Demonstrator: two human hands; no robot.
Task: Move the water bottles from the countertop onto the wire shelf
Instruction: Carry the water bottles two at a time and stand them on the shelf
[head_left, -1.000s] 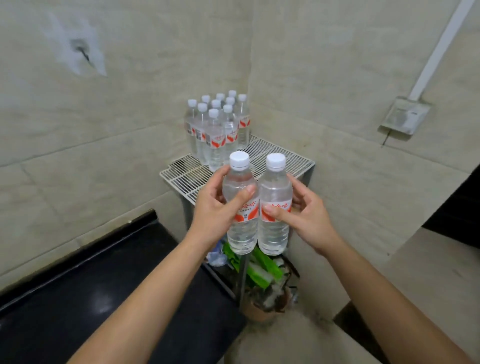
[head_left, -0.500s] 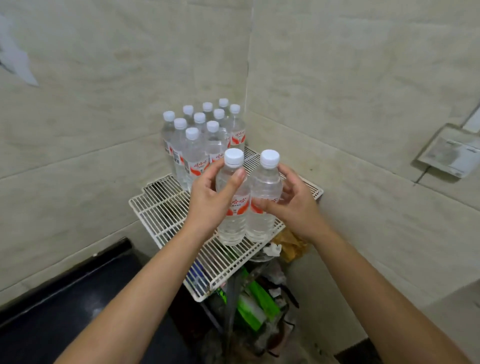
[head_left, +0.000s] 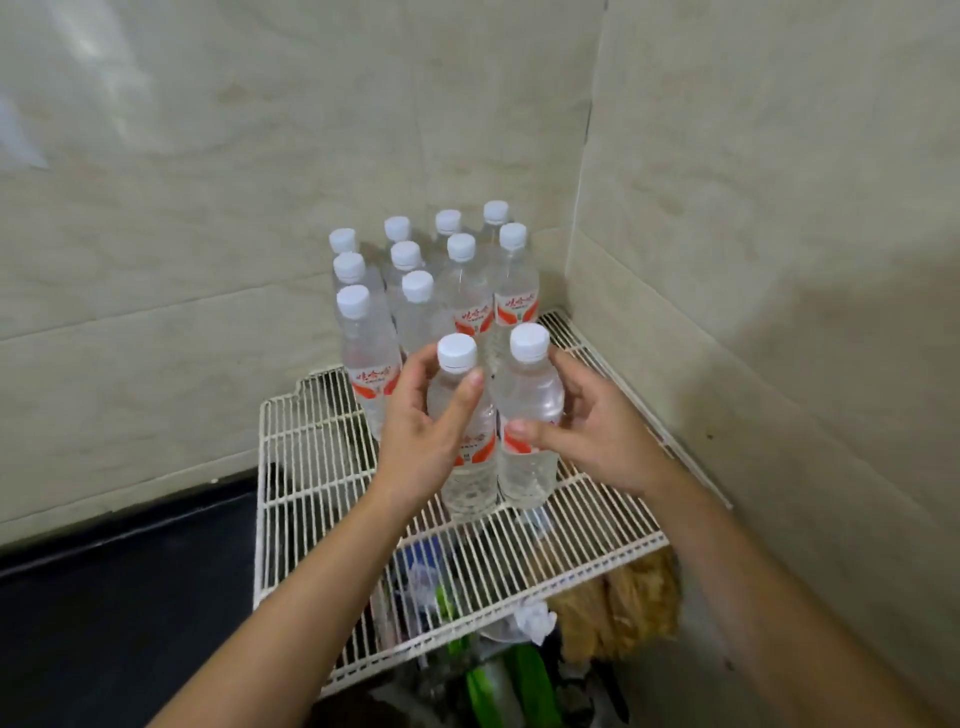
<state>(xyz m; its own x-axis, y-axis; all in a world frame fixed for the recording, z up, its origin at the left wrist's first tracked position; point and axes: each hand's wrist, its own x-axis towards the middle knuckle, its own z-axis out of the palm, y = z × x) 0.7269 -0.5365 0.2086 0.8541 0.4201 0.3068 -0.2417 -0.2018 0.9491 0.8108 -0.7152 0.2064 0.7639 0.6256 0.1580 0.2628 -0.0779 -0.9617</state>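
Left bottle is wrapped by the left hand, right bottle by the right hand, both held upright over the wire shelf. Directly behind, the corner is blocked by ten standing bottles; green clutter is seen beneath.

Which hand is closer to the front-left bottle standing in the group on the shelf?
Left. The left hand is right beside the front-left bottle; the right hand is farther, on the other side of the two held bottles.

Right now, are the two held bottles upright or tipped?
Upright: the left bottle and right bottle have caps on top, bases down toward the wire shelf.
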